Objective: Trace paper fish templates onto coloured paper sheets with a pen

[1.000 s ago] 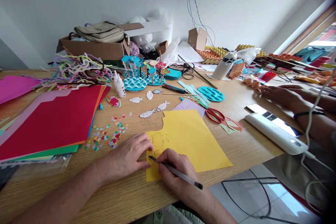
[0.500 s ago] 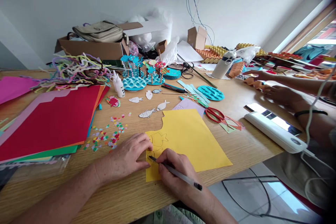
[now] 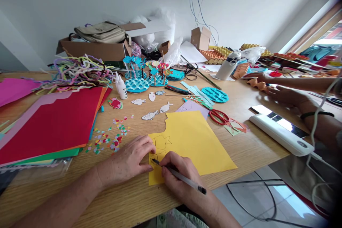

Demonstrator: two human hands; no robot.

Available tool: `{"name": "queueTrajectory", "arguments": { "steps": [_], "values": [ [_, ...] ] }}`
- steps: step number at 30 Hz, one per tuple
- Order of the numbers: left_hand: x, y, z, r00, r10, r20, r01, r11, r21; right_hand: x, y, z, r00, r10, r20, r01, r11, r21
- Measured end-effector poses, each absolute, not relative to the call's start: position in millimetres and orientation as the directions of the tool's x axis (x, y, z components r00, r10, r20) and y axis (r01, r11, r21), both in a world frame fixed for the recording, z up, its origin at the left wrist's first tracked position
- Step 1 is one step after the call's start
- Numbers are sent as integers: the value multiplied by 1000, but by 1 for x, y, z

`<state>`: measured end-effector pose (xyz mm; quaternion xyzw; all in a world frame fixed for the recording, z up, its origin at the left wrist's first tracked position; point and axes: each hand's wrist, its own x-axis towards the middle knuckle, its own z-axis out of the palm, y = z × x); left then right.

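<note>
At six o'clock on the table (image 3: pixel 253 156): yellow sheet (image 3: pixel 192 142), light, limp, likely to slide; best pinned flat at its near-left edge. Left hand (image 3: pixel 130 160) lay spread on that edge. Right hand (image 3: pixel 177 172) pinched a pen (image 3: pixel 179 177), tip on paper. Scissors (image 3: pixel 219 117) at one o'clock.

A yellow paper sheet (image 3: pixel 191 142) (fish outlines drawn) lies flat under a slanted pen (image 3: pixel 181 178).

hidden: yellow paper (image 3: pixel 192 139) corner — under right hand (image 3: pixel 177 172) | drawing partly covered
</note>
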<state>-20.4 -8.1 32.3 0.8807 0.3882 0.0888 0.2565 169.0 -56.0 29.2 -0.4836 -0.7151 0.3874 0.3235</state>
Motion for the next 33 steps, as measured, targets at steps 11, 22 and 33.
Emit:
{"name": "queueTrajectory", "arguments": {
  "steps": [11, 22, 33],
  "values": [
    [-21, -8, 31, 685, 727, -47, 636, -564, 526, 169, -56, 27, -324, 939, 116, 434, 256, -864],
    [-21, -8, 31, 682, 730, -47, 636, -560, 531, 171, -55, 27, -330, 936, 121, 422, 261, -868],
    [-20, -9, 33, 680, 731, -58, 642, -556, 529, 170, -55, 26, -330, 935, 130, 411, 266, -872]
  ]
}}
